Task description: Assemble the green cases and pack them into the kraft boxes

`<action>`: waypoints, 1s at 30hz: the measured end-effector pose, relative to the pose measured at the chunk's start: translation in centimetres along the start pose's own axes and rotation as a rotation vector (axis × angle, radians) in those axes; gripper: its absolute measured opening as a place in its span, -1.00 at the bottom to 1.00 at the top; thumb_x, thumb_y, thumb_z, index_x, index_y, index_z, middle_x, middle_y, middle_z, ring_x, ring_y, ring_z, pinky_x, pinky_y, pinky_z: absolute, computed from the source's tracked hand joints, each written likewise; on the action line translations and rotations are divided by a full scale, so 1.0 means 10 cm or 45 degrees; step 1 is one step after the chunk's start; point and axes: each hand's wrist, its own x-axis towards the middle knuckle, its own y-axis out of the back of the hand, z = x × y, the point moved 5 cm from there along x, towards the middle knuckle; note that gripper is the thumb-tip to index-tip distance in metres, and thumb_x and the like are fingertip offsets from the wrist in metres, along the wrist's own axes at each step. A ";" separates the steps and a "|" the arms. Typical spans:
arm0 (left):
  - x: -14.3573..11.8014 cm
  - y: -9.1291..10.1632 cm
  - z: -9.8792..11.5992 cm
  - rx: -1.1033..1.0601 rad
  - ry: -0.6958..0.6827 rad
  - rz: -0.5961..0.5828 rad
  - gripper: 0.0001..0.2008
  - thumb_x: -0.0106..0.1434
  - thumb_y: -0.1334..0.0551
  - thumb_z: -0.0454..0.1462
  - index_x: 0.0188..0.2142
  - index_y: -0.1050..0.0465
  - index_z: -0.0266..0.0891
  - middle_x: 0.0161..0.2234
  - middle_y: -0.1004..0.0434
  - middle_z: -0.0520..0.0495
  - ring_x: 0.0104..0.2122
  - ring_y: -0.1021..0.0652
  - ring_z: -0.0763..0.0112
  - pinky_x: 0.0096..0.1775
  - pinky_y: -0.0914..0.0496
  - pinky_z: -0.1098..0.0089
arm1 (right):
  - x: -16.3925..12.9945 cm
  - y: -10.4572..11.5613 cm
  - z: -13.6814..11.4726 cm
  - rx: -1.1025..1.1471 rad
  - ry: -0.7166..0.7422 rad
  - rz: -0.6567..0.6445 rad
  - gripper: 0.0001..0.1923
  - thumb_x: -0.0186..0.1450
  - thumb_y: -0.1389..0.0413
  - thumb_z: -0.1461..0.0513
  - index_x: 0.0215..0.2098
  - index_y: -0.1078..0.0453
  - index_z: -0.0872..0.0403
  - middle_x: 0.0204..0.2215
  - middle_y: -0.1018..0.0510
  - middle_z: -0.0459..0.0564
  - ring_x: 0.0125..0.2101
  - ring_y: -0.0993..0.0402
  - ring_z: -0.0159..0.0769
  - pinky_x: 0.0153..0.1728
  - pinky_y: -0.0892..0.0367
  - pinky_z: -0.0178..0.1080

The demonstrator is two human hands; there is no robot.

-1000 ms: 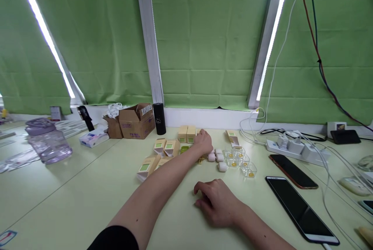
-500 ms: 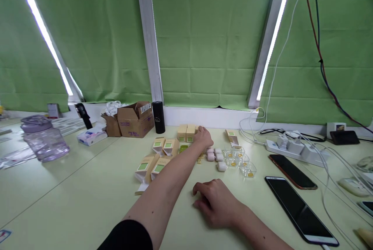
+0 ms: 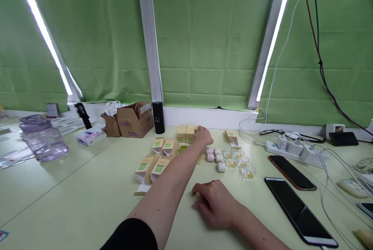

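My left hand [image 3: 203, 136] reaches far across the table, its fingers closed on a small cardboard box [image 3: 196, 128] that it mostly hides. Two more upright boxes [image 3: 185, 133] with green labels stand just left of it. My right hand [image 3: 216, 204] rests on the table nearer to me, loosely curled, thumb and forefinger apart, holding nothing. Between the hands lie pinkish-white rounded cases [image 3: 218, 158] and several clear plastic cups [image 3: 239, 158] with yellow bits inside. Opened boxes [image 3: 158, 167] with flaps out lie left of my forearm, near a green piece [image 3: 183, 148].
Phones [image 3: 300, 209], a power strip [image 3: 297, 152] and loose white cables take up the right side. Another small box [image 3: 231, 137] lies at the back. On the left stand a black cylinder [image 3: 158, 118], a brown carton [image 3: 135, 121], a tissue pack [image 3: 91, 136] and a purple bottle [image 3: 43, 139].
Both hands stay almost in place, the left still at the back row of boxes. The view has shifted very slightly.
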 end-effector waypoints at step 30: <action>-1.66 0.69 -1.19 0.088 -0.368 0.196 -0.85 0.29 -0.25 -0.34 -0.24 -0.61 -0.12 -0.23 -0.72 -0.11 -0.06 -0.61 0.03 0.03 -0.35 0.13 | -0.01 0.01 -0.01 0.013 0.008 0.074 -0.76 0.31 -0.15 0.28 -0.06 -0.53 0.01 -0.38 -0.72 -0.09 -0.37 -0.63 -0.20 -0.30 -0.23 -0.26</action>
